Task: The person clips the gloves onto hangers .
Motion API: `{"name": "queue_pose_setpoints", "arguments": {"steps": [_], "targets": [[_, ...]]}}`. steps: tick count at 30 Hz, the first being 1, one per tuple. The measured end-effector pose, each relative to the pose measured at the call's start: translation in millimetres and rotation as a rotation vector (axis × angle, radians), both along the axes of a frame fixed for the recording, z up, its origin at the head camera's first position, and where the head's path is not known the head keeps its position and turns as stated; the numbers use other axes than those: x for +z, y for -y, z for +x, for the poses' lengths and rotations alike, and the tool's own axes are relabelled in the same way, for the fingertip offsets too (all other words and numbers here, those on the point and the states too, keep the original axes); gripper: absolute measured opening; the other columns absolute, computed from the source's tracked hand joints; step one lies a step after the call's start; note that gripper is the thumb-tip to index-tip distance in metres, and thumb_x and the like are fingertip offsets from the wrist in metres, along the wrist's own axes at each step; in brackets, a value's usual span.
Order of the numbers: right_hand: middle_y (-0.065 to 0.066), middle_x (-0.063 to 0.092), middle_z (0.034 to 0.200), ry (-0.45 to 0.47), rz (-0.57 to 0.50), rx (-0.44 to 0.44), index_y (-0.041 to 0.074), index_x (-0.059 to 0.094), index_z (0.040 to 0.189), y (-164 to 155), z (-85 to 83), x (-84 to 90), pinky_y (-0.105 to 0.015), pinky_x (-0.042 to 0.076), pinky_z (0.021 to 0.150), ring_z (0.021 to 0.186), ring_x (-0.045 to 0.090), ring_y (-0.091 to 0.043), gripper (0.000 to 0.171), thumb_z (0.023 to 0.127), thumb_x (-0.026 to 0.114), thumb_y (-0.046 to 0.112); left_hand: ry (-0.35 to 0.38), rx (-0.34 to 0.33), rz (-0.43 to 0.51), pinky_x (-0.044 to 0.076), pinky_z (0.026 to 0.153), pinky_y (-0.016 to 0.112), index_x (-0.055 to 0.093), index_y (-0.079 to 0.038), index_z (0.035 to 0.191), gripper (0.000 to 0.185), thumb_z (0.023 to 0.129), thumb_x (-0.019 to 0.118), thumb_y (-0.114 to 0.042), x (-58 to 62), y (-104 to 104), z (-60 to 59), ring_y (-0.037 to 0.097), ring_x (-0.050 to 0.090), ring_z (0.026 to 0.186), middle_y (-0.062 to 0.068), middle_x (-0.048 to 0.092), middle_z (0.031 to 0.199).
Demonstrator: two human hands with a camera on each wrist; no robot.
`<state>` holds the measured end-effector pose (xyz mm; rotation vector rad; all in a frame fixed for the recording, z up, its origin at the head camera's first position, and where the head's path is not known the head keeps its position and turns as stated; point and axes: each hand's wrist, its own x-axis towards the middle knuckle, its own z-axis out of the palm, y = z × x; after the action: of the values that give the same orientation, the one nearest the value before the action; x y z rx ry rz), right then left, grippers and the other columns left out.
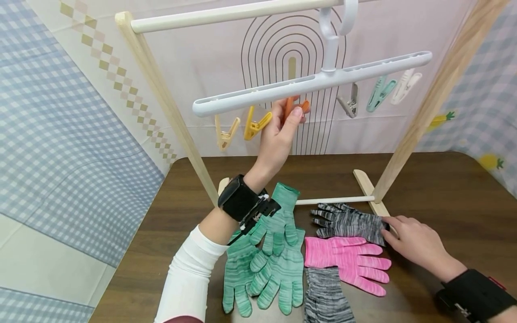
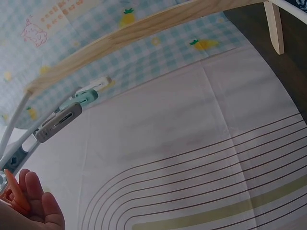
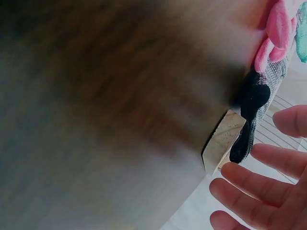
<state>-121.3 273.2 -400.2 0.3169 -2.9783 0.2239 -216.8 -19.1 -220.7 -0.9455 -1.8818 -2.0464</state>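
Orange clip (image 1: 288,110) pinched by left hand (image 1: 278,134) at underside of white hanger (image 1: 258,93); yellow clip (image 1: 254,128) hung just beside. Right hand (image 1: 418,240) held with fingers parted at cuff of gray-black glove (image 1: 351,224) laid on surface (image 1: 456,206); contact cannot be told. Pink glove (image 1: 351,260) placed next to it.

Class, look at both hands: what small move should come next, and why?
Probably the right hand should pinch the farther grey-and-black striped fabric glove by its cuff: its fingers are at that cuff but look spread, with no firm grip visible, while the left hand pinches the orange plastic clothespin under the white plastic hanger.
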Motion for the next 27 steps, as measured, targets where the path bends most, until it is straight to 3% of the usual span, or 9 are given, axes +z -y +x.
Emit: {"name": "queue_pose_setpoints", "arguments": {"steps": [6, 9, 13, 27], "targets": [[-0.021, 0.063, 0.093, 0.028, -0.038, 0.001, -0.002, 0.06, 0.104, -2, -3.4, 1.0, -0.044, 0.047, 0.057, 0.08, 0.06, -0.034, 0.035, 0.078, 0.061, 0.022, -0.012, 0.023, -0.013, 0.039, 0.086, 0.018, 0.036, 0.0, 0.129, 0.035, 0.097, 0.027, -0.014, -0.5, 0, -0.6, 0.026, 0.053, 0.1, 0.02, 0.051, 0.118], [-0.014, 0.063, 0.083, 0.054, -0.08, -0.01, -0.003, 0.059, 0.105, -3, -6.6, 2.4, -0.037, 0.045, 0.051, 0.068, 0.059, -0.024, 0.034, 0.08, 0.058, 0.021, -0.008, 0.041, -0.024, 0.038, 0.083, 0.017, 0.037, -0.001, 0.128, 0.037, 0.098, 0.022, -0.016, 0.7, 0, -0.6, 0.025, 0.055, 0.099, 0.02, 0.053, 0.116], [-0.001, 0.056, 0.068, 0.089, -0.138, -0.039, -0.003, 0.057, 0.107, -5, -9.8, 3.3, -0.027, 0.035, 0.045, 0.055, 0.046, -0.01, 0.034, 0.082, 0.055, 0.02, -0.007, 0.048, -0.024, 0.039, 0.083, 0.017, 0.039, 0.0, 0.127, 0.038, 0.098, 0.02, -0.017, 1.9, 0, -0.7, 0.025, 0.055, 0.098, 0.02, 0.054, 0.114], [-0.008, 0.056, 0.072, 0.115, -0.175, -0.094, -0.005, 0.054, 0.109, 0, -17.4, 5.8, -0.026, 0.033, 0.043, 0.057, 0.046, -0.014, 0.038, 0.082, 0.057, 0.02, -0.027, 0.046, -0.036, 0.038, 0.083, 0.016, 0.038, 0.001, 0.126, 0.037, 0.098, 0.02, -0.016, 2.7, -1, -0.2, 0.025, 0.055, 0.097, 0.021, 0.055, 0.115]]}}
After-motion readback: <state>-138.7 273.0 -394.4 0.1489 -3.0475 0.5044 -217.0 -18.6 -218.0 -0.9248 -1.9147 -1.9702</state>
